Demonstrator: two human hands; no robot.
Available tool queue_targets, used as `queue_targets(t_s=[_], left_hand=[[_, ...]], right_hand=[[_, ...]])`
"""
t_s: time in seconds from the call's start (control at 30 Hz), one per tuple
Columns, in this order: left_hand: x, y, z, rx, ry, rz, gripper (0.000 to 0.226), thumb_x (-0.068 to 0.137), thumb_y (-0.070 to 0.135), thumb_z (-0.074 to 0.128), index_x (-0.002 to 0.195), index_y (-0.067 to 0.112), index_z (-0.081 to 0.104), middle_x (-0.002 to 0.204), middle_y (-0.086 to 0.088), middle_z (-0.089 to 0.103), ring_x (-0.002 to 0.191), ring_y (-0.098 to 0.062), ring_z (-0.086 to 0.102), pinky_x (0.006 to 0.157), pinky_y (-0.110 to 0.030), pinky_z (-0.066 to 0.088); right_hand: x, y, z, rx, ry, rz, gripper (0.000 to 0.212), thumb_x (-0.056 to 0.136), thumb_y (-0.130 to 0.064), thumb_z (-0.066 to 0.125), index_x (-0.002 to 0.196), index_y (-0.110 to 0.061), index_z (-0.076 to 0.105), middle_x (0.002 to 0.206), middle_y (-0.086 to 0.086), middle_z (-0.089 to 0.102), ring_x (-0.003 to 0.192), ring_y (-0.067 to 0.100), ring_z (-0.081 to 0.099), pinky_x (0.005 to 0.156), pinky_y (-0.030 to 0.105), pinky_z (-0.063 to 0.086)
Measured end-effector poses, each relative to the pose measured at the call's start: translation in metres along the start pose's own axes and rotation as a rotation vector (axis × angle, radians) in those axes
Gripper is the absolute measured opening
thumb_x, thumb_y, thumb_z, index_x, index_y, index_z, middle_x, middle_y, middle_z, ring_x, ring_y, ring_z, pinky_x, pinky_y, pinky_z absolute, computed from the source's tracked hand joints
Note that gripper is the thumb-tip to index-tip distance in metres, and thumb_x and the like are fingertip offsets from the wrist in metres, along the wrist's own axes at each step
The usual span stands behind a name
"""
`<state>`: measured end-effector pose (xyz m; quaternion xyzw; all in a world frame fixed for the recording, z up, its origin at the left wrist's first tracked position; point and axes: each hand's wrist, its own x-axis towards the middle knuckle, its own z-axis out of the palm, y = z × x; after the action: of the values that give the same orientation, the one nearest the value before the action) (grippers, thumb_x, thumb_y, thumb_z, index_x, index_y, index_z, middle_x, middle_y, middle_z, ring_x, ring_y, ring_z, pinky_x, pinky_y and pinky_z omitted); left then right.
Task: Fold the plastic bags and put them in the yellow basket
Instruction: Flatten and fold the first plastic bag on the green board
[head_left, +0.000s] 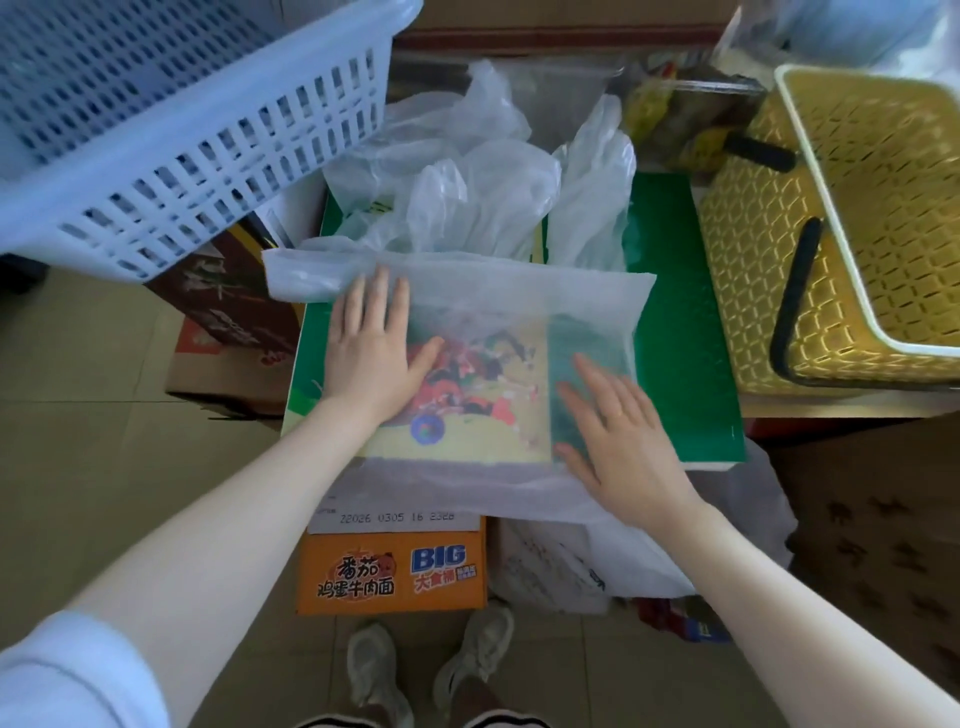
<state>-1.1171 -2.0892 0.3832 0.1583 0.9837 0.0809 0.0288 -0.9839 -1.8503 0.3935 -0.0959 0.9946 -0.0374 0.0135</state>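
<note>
A translucent white plastic bag (498, 296) lies spread flat over a green box (675, 332) with a colourful picture on its lid. My left hand (371, 345) presses flat on the bag's left part, fingers apart. On the bag's right part near its front edge rests my right hand (618, 436), also flat with spread fingers. Behind the flat bag sits a crumpled pile of clear plastic bags (483, 176). The yellow basket (878, 218) with black handles stands at the right, tilted, and no bags show inside it.
A white lattice basket (171, 114) leans at the upper left. An orange noodle carton (395, 569) stands on the tiled floor below the green box, with brown cartons (228, 332) at the left. More bags and clutter lie at the lower right. My shoes show at the bottom.
</note>
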Motion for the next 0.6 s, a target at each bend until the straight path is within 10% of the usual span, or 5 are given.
queue_targets(t_s=[0.13, 0.27, 0.33, 0.47, 0.6], left_hand=[[-0.050, 0.018, -0.002, -0.207, 0.208, 0.497, 0.041, 0.089, 0.028, 0.042, 0.119, 0.003, 0.055, 0.128, -0.019, 0.052, 0.120, -0.032, 0.041, 0.101, -0.045, 0.036], [-0.106, 0.017, 0.019, -0.326, 0.064, 0.701, 0.023, 0.089, 0.023, 0.047, 0.102, 0.011, 0.061, 0.102, -0.006, 0.060, 0.100, -0.017, 0.049, 0.087, -0.029, 0.040], [-0.133, 0.017, 0.023, -0.593, -0.049, 0.412, 0.014, 0.091, 0.019, 0.048, 0.094, 0.015, 0.061, 0.091, 0.000, 0.061, 0.087, -0.011, 0.053, 0.076, -0.022, 0.042], [-0.161, 0.022, 0.044, -1.509, -0.429, -0.777, 0.013, 0.091, 0.021, 0.054, 0.103, 0.015, 0.058, 0.102, -0.002, 0.064, 0.097, -0.016, 0.060, 0.086, -0.026, 0.046], [-0.154, 0.021, 0.071, -2.086, -0.376, -1.006, 0.027, 0.088, 0.016, 0.056, 0.114, 0.014, 0.051, 0.126, -0.006, 0.055, 0.122, -0.021, 0.047, 0.112, -0.038, 0.026]], right_hand=[[-0.033, -0.021, 0.014, -0.054, -0.055, -0.173, 0.065, 0.085, -0.053, 0.045, 0.134, -0.010, 0.046, 0.146, 0.012, 0.039, 0.127, 0.029, 0.042, 0.107, 0.042, 0.026], [-0.035, -0.024, 0.030, -0.110, -0.141, -0.040, 0.087, 0.073, -0.056, 0.063, 0.143, -0.015, 0.031, 0.149, 0.011, 0.035, 0.133, 0.032, 0.040, 0.108, 0.045, 0.021], [-0.033, -0.029, 0.035, -0.115, -0.144, 0.025, 0.100, 0.064, -0.054, 0.074, 0.144, -0.017, 0.027, 0.150, 0.012, 0.033, 0.134, 0.034, 0.038, 0.108, 0.046, 0.020], [-0.033, -0.039, 0.042, -0.078, -0.082, 0.106, 0.095, 0.071, -0.058, 0.064, 0.147, -0.022, 0.020, 0.153, 0.011, 0.027, 0.138, 0.033, 0.030, 0.110, 0.045, 0.013], [-0.032, -0.040, 0.040, 0.007, -0.096, 0.132, 0.081, 0.082, -0.058, 0.043, 0.149, -0.027, 0.008, 0.157, 0.006, 0.013, 0.144, 0.025, 0.009, 0.115, 0.042, 0.006]])
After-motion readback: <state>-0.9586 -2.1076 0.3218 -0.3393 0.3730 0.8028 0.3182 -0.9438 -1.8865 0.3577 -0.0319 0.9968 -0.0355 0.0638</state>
